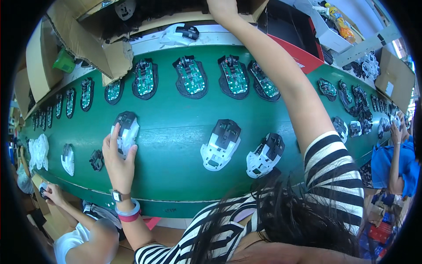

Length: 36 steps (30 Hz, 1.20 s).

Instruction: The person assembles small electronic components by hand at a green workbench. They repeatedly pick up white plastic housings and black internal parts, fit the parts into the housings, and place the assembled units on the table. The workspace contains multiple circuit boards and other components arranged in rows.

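Observation:
My left hand (118, 152) grips a black-and-white computer mouse shell (127, 132) on the green bench. Its index finger lies on the shell and the thumb is at the lower edge. My right hand (223, 8) reaches far forward to the shelf box at the top of the view; its fingers are cut off there. Two more mouse shells, one in the middle (222, 145) and one tilted to its right (266, 155), lie in front of me. Beside my left wrist is a small black plastic part (96, 160).
Black mouse bases with green circuit boards (191, 77) line the far side of the belt-like green surface (171, 127). Cardboard boxes (79, 39) and a red-and-black box (292, 35) stand behind. Another shell (179, 34) lies on the ledge. People work at both sides.

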Available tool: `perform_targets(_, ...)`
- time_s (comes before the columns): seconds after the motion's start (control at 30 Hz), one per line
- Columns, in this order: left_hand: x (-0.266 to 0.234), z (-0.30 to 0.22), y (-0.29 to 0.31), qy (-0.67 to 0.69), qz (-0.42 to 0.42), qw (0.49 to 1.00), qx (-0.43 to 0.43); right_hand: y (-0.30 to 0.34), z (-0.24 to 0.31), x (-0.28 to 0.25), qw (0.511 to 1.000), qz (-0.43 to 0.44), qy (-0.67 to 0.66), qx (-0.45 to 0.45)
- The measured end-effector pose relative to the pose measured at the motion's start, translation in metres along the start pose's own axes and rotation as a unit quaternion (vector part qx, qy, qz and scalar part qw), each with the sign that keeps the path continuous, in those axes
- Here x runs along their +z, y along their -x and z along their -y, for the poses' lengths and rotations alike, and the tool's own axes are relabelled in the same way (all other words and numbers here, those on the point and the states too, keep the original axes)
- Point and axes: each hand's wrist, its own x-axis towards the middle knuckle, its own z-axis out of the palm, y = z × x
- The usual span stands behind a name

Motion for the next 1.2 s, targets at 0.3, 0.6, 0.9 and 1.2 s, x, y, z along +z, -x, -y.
perform_targets(0.3,-0.016,-0.059,0.001,0.755,0.080,0.632,-0.156,0.065,0.020,-0.132,0.877,-0.049,-0.476,0.039)
perform_targets(0.6,0.009,-0.079,-0.009,0.769,0.177,0.603,-0.116,0.177,0.109,-0.240,0.782,0.093,-0.563,-0.251)
perform_targets(0.9,0.010,-0.075,-0.001,0.702,0.139,0.685,-0.134,0.202,0.091,-0.255,0.845,0.071,-0.487,-0.208)
perform_targets(1.2,0.010,-0.075,0.002,0.702,0.145,0.688,-0.113,0.199,0.108,-0.232,0.863,0.001,-0.406,-0.302)
